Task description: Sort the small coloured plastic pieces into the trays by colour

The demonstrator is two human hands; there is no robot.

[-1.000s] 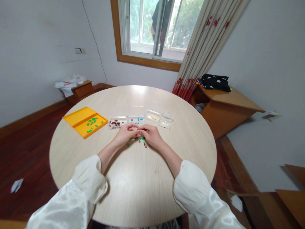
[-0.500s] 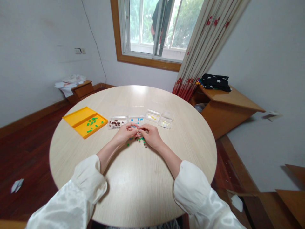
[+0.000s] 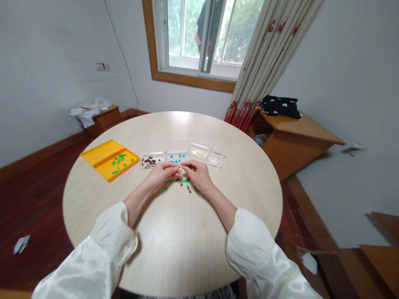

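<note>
My left hand (image 3: 162, 174) and my right hand (image 3: 198, 174) meet over the middle of the round table (image 3: 174, 245). Fingers and thumb are pinched together on each hand, the tips almost touching; whatever they hold is too small to make out. Beneath them lie loose green, brown and blue pieces (image 3: 185, 181). Just beyond stand clear boxes: one with brown pieces (image 3: 151, 161), one with blue pieces (image 3: 177, 157), one with yellow pieces (image 3: 199, 152) and one with pale yellow pieces (image 3: 215, 160).
An open orange case (image 3: 104, 154) with green pieces lies at the left of the table. Behind the table are a window (image 3: 202, 37) and a curtain (image 3: 262, 54). A wooden cabinet (image 3: 299, 137) with dark cloth on it stands at the right.
My fingertips have drawn slightly apart, and my right hand has shifted a little. The view has moved slightly; boxes and case stay in place.
</note>
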